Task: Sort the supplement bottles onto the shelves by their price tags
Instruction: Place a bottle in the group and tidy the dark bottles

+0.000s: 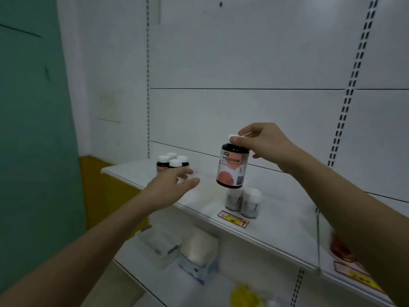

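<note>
My right hand grips the white cap of a dark supplement bottle with a pink label and holds it in the air above the white shelf. Under it stand two white bottles behind a red and yellow price tag. Several dark bottles with white caps are grouped at the shelf's left end. My left hand reaches toward that group with its fingers apart and nothing in it.
A second price tag and a red item sit on the neighbouring shelf at the right, partly behind my right arm. White boxes and a yellow object lie on the lower shelf. A green wall stands to the left.
</note>
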